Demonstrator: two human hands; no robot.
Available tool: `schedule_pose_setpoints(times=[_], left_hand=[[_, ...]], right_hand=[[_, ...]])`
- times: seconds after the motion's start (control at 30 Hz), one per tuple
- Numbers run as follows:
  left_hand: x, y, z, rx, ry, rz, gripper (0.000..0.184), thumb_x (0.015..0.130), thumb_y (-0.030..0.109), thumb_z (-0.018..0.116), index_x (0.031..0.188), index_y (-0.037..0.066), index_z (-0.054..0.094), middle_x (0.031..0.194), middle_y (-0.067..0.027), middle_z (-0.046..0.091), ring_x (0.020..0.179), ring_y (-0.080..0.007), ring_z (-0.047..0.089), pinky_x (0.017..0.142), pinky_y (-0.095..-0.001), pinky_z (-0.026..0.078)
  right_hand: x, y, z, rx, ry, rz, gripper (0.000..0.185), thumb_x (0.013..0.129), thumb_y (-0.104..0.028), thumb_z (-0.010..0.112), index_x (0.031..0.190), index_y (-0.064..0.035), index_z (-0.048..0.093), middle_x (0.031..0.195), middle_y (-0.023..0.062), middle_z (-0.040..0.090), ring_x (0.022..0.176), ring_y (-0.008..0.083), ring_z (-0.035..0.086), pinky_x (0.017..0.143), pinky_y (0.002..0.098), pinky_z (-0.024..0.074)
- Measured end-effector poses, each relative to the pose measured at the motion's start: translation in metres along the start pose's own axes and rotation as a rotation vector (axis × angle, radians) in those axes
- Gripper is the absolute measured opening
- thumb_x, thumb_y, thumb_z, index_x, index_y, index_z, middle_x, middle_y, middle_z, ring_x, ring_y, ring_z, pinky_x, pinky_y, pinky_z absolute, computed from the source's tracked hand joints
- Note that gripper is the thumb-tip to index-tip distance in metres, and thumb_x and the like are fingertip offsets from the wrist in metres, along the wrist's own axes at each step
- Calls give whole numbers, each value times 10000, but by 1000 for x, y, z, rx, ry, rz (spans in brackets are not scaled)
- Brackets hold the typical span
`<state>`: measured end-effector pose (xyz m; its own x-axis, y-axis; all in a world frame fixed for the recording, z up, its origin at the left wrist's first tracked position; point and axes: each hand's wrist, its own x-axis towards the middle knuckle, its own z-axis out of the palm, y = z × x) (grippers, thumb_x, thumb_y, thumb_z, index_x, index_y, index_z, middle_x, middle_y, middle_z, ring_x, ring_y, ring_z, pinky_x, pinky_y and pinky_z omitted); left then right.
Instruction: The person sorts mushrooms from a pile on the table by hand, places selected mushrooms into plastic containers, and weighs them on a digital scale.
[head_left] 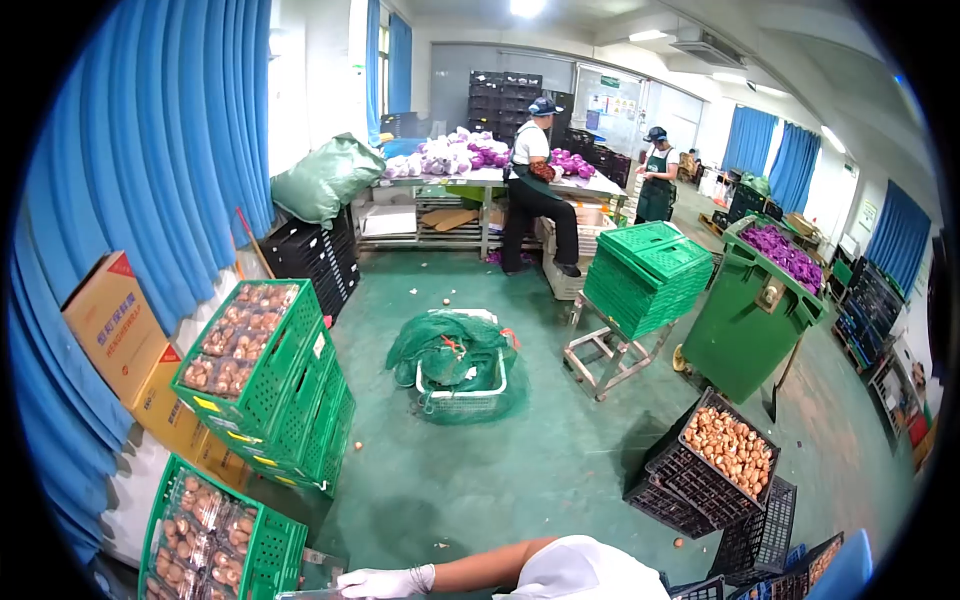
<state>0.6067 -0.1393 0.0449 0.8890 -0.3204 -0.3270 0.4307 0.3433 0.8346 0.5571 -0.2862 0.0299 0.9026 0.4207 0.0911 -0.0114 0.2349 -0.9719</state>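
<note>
My right hand [385, 583], in a white glove, is at the bottom edge, with its bare forearm and white sleeve stretching off to the right. Its fingers are closed on something pale and flat, cut off by the frame edge, that I cannot make out. Left of it stands a green crate [275, 555] with clear packs of brown mushrooms [190, 530]. My left hand is out of view. Beyond, a stack of green crates [310, 400] holds more mushroom packs on top. A white basket [462, 404] with green netting [425, 350] sits on the floor.
At right are a black crate of loose mushrooms [728, 445], green crates on a metal stand [650, 275] and a green bin [745, 320] of purple netting. Two people in aprons stand near a table [480, 180] of netted bundles. Cardboard boxes [120, 325] line the left.
</note>
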Motion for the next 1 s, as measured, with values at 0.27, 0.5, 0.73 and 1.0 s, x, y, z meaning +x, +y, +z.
schedule_pose_setpoints(times=[0.27, 0.5, 0.73, 1.0], left_hand=[[-107, -1, -196, -114, 408, 254, 517, 947, 432, 438, 1362, 125, 410, 1244, -115, 521, 1109, -238, 499, 1010, -390, 327], [-140, 13, -210, -330, 687, 343, 477, 913, 386, 558, 1232, 34, 513, 1059, -97, 619, 918, -186, 605, 816, -290, 471], [-133, 6, -195, -467, 994, 455, 404, 937, 351, 538, 1198, 44, 550, 1024, -85, 640, 921, -169, 619, 800, -282, 494], [-152, -96, -173, -611, 1364, 500, 317, 957, 276, 532, 1169, 41, 546, 997, -87, 654, 855, -150, 621, 752, -270, 483]], right_hand=[[61, 34, -26, 171, 157, 65, 284, 938, -226, 511, 1133, -28, 570, 1084, 55, 543, 1014, 158, 570, 816, 324, 526], [155, 0, -92, 57, 418, 174, 150, 938, -266, 523, 896, -124, 540, 904, -3, 568, 834, 109, 572, 698, 287, 516], [355, 19, -54, 60, -64, 255, 121, 960, -244, 506, 949, -130, 544, 914, -11, 580, 817, 112, 586, 662, 291, 525], [487, 109, 76, -887, -266, -670, 251, 854, -210, 623, 1036, -41, 587, 1034, 188, 630, 957, 351, 611, 825, 403, 496]])
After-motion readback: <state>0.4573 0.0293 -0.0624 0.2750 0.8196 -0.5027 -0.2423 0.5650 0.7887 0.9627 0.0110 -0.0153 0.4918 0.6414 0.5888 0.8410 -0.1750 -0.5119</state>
